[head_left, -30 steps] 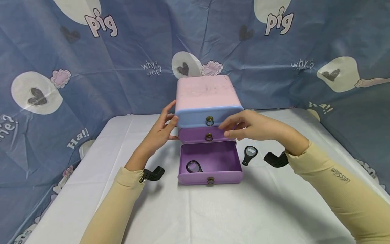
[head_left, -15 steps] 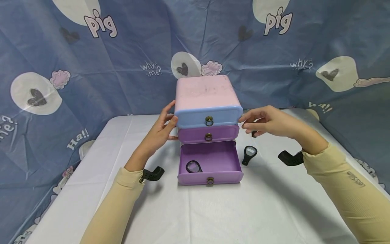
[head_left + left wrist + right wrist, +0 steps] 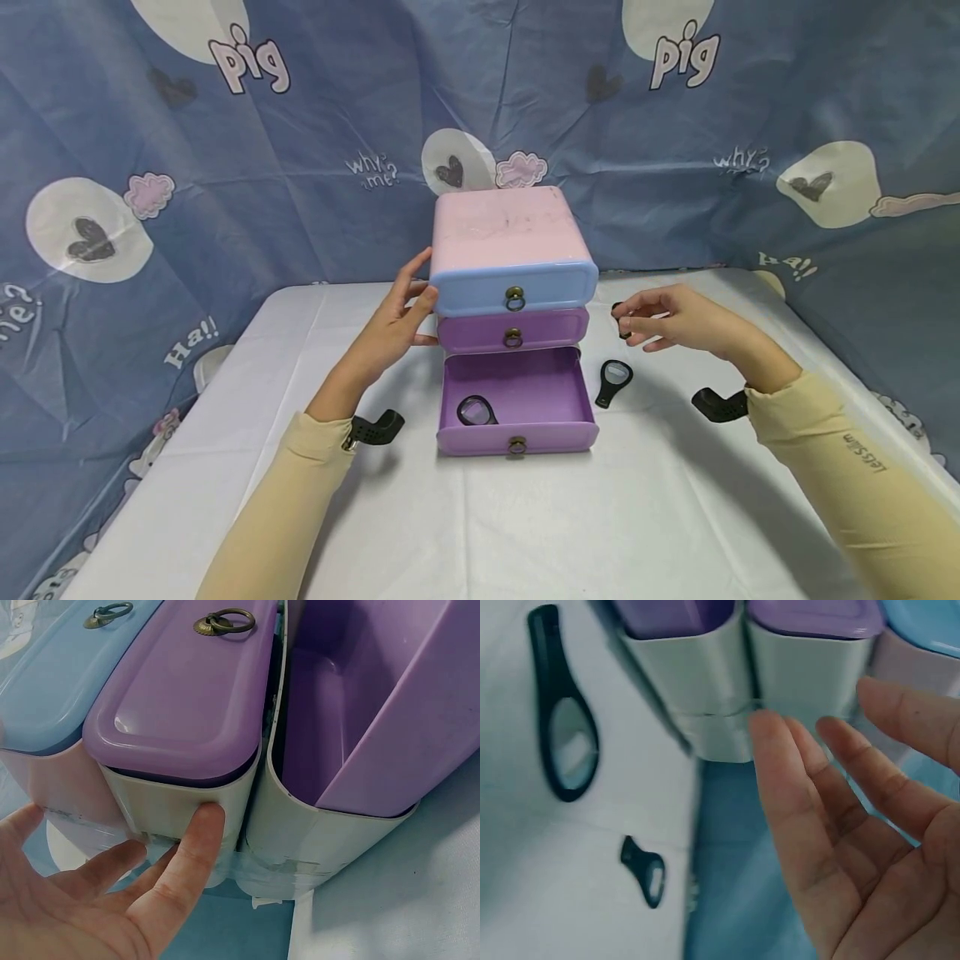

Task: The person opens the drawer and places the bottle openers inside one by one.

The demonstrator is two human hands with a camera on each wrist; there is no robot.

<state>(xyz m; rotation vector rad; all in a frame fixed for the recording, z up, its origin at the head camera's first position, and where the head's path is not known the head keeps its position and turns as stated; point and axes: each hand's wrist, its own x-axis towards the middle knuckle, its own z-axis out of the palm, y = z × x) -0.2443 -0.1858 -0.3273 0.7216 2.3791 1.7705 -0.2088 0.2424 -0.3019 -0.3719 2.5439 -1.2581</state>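
Observation:
My left hand [image 3: 392,323] rests with spread fingers on the left side of a small three-tier drawer cabinet [image 3: 510,221]; in the left wrist view a fingertip [image 3: 209,817] touches its pale middle tier. The blue top drawer [image 3: 472,292] and purple middle drawer [image 3: 476,332] are closed. Pulled out at the bottom, the purple drawer [image 3: 555,437] holds a black-rimmed magnifying glass [image 3: 460,414]. My right hand [image 3: 678,321] hovers right of the cabinet, fingers loosely bent and holding nothing. Beyond its fingertips lies a black magnifying glass [image 3: 639,862]. A nearer one [image 3: 606,392] lies beside the open drawer.
A white cloth [image 3: 525,533] covers the table. Behind it hangs a blue printed curtain [image 3: 300,208]. Black wrist mounts [image 3: 378,427] stick out below both forearms. Brass ring pulls [image 3: 515,298] hang on the drawer fronts.
My right hand has moved right, from in front of the middle drawer to the table beside the cabinet, then dipped slightly. The left hand and the drawers have stayed put.

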